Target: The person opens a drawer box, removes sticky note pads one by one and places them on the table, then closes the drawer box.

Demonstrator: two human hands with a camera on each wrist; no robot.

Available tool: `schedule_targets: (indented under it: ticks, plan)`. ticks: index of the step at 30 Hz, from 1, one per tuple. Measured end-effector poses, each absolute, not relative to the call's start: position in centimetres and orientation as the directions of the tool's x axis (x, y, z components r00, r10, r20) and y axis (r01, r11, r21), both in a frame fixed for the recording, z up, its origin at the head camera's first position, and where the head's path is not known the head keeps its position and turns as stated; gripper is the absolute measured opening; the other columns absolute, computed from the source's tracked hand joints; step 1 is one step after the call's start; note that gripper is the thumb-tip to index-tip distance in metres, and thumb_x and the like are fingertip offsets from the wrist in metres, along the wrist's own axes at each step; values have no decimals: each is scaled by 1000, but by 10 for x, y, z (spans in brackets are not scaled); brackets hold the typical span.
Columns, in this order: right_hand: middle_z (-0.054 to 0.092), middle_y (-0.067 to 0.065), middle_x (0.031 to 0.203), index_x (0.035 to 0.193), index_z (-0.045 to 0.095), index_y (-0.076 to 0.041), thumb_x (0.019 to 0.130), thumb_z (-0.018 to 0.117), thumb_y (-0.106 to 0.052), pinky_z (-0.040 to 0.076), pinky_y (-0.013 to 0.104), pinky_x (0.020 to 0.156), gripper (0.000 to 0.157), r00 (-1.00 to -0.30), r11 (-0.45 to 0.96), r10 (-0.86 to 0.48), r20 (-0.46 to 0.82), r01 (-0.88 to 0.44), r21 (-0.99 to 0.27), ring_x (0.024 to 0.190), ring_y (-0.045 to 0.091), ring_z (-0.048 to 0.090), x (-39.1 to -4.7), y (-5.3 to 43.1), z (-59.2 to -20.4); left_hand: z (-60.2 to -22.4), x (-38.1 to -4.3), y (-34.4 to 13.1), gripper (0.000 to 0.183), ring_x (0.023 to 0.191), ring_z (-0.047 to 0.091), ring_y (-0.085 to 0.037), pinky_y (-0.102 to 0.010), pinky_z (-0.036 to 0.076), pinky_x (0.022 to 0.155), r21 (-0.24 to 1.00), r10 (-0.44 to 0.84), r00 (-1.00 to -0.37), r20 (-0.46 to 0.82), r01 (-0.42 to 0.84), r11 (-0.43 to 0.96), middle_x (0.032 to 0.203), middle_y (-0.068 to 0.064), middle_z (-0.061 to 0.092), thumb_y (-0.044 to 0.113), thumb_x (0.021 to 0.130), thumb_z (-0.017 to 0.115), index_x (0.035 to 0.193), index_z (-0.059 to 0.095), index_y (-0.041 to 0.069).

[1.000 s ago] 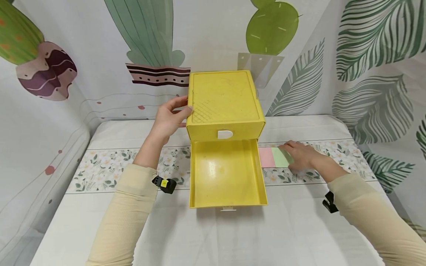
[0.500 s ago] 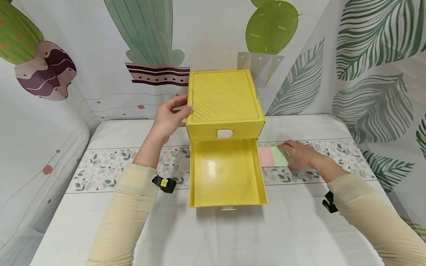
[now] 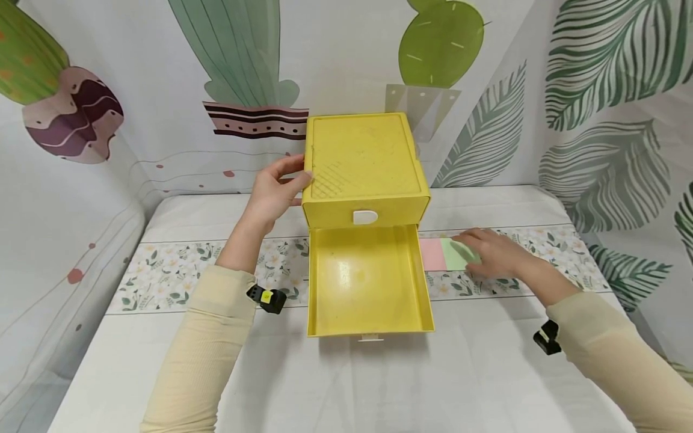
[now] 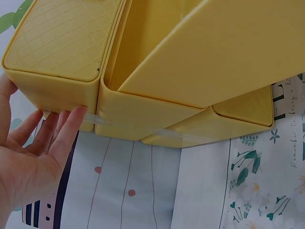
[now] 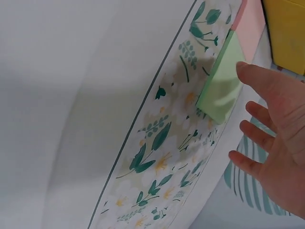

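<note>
Green pad (image 3: 456,256), edge against pink pad (image 3: 434,255)

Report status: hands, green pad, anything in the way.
Left hand touching side of yellow cabinet. Right hand at green pad, contact unclear. Pink pad lies between green pad and open drawer.

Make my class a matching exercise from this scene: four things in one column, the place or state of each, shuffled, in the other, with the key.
Column 1
1. Pink pad
2. Green pad
3. Lower drawer
4. Left hand

Column 2
A. Pulled out from the yellow cabinet
B. At the cabinet's left side, touching it
C. Between the drawer and the green pad
D. Nearest the right hand

Pairs: 1-C, 2-D, 3-A, 4-B
</note>
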State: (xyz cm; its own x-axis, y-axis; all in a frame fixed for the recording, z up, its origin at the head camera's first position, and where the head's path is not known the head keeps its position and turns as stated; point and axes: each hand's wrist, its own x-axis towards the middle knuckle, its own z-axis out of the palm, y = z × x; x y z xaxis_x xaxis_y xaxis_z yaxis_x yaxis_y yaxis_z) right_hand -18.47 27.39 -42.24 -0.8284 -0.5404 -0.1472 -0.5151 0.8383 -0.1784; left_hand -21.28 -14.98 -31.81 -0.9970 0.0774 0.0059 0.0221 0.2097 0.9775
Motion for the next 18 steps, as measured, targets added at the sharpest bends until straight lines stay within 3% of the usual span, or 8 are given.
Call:
schedule_targets:
  ticks: [5, 18]
  plan:
    - [55, 18, 120, 125, 54, -3, 74, 75, -14, 45, 55, 88, 57, -793, 782, -609, -10, -598, -175, 110, 39, 51, -181, 274, -419, -318, -214, -150, 45, 109, 55, -17, -32, 56, 76, 978, 79, -997, 1, 17, 206, 129, -1, 50, 25, 89, 62, 132, 51, 18]
    - [58, 12, 114, 122, 57, -4, 73, 75, -15, 47, 51, 86, 53, -750, 729, -647, 139, -661, -177, 105, 34, 55, -154, 260, -389, -318, -212, -150, 45, 109, 55, -17, -33, 56, 76, 979, 73, -997, 3, 18, 205, 129, -1, 51, 25, 89, 62, 132, 51, 19]
